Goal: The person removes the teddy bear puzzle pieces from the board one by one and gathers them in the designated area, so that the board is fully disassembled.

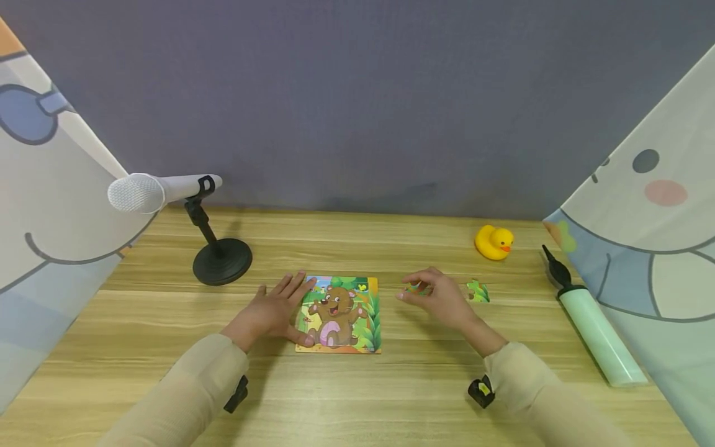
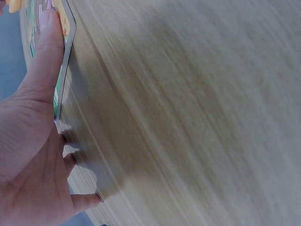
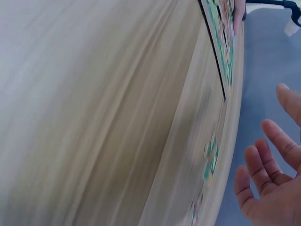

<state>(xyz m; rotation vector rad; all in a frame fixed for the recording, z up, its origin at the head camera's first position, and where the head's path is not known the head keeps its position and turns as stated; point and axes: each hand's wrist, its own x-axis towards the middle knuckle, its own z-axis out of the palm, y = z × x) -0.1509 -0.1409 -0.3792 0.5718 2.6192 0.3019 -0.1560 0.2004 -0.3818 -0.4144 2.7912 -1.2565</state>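
A bear jigsaw board [image 1: 339, 314] lies flat at the middle of the wooden table [image 1: 391, 397]. My left hand [image 1: 275, 308] rests flat beside its left edge, fingers straight, with the thumb [image 2: 47, 52] lying on the board [image 2: 29, 33]. My right hand [image 1: 430, 293] hovers just right of the board with relaxed fingers over a loose green piece [image 1: 415, 287]. In the right wrist view that hand [image 3: 275, 188] holds nothing, and the piece [image 3: 210, 162] lies on the table below it. A second loose piece [image 1: 478, 290] lies further right.
A white microphone [image 1: 162, 189] on a black stand [image 1: 221, 262] is at the back left. A yellow rubber duck [image 1: 494, 242] sits at the back right. A pale green hand pump [image 1: 592, 326] lies along the right edge. Printed cloths hang on both sides.
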